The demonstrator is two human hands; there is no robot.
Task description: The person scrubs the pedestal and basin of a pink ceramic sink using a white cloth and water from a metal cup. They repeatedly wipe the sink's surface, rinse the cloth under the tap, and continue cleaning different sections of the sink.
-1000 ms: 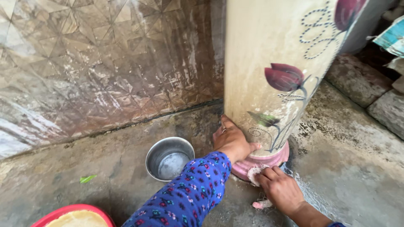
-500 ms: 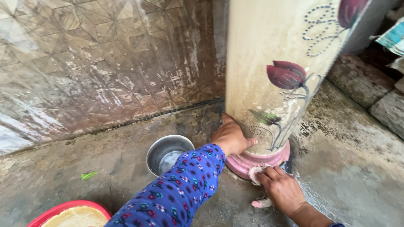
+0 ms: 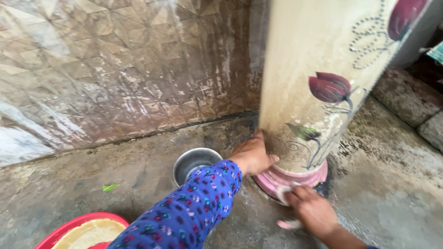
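Observation:
A tall cream cylinder (image 3: pixel 314 78) painted with dark red flowers stands on a pink base ring (image 3: pixel 295 177) on the wet concrete floor. My left hand (image 3: pixel 253 154), in a blue flowered sleeve, presses flat against the cylinder's lower left side. My right hand (image 3: pixel 311 210) holds a small pink-white cloth (image 3: pixel 284 192) against the front of the pink base. A scrap of the cloth (image 3: pixel 290 224) shows below the hand.
A steel bowl (image 3: pixel 196 162) with water stands just left of my left arm. A red basin (image 3: pixel 85 230) with pale liquid sits at the bottom left. A green leaf (image 3: pixel 110 187) lies on the floor. A patterned wall (image 3: pixel 115 69) rises behind; stone blocks (image 3: pixel 410 108) lie right.
My left hand has slid a little up and left along the cylinder's base. My right hand with the cloth has shifted slightly along the pink ring.

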